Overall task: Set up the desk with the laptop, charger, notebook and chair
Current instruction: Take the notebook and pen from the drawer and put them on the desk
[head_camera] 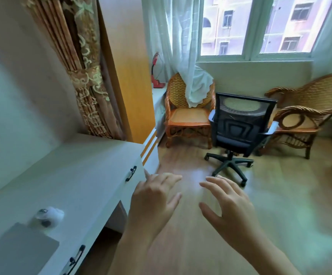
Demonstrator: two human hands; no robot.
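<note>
We see the black mesh office chair [238,126] on the wooden floor [280,195] by the window, well apart from the desk [72,175], its back toward us. A closed grey laptop [16,249] lies flat at the desk's near edge. Our left hand [153,203] and right hand [228,203] reach forward with fingers spread, holding nothing.

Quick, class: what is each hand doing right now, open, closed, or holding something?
Left hand: open, fingers spread, holding nothing.
Right hand: open, fingers spread, holding nothing.
</note>
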